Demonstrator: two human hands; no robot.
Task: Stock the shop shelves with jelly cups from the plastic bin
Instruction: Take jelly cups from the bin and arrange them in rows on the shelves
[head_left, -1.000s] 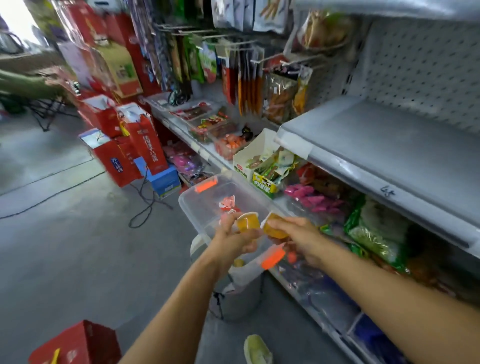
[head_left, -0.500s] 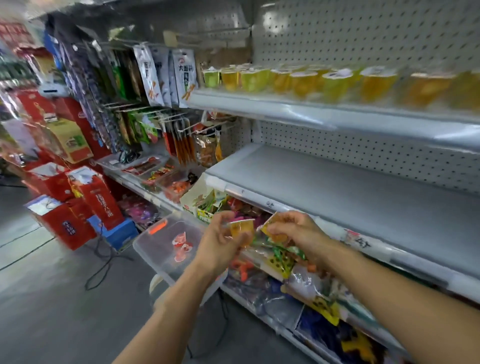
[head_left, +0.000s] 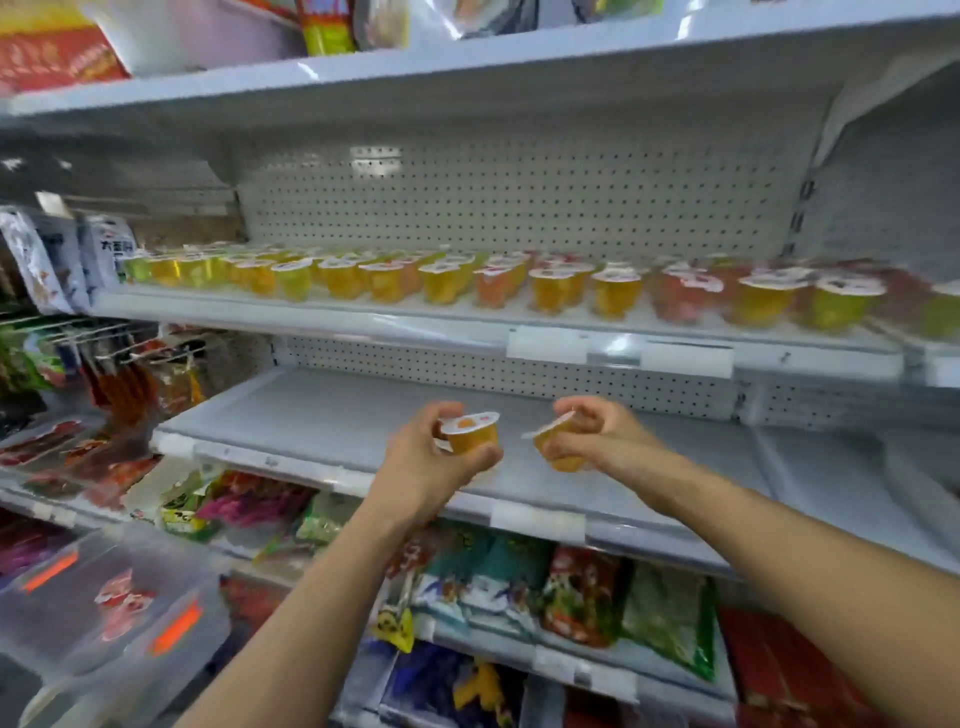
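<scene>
Bin: plastic bin (head_left: 104, 613) is sitting low and to the left of the left hand, near the body; a few red-lidded cups are showing through its clear wall, so stock looks nearly used up.
Left hand: left hand (head_left: 431, 457) is closing around an orange jelly cup (head_left: 471, 434), fingers wrapping the side wall, lid facing up; probably held upright so it can go down flat.
Right hand: right hand (head_left: 597, 434) is pinching a second jelly cup (head_left: 558, 441), which is tilting with its lid turned toward the left hand; likely needing levelling before release.
Between hands: the two cups are riding near each other but apart.
Bare shelf: grey shelf (head_left: 322, 410) is lying just beyond and under both hands, carrying nothing here.
Stocked shelf: filled shelf (head_left: 363, 317) is running above and past the hands, with jelly cup rows (head_left: 467, 280) standing lids up, fronts lined to the edge.
Judgement: both cups appear to be heading for one of these shelves; which one cannot be told.
Backing: pegboard (head_left: 519, 202) is standing farthest, behind the rows.
</scene>
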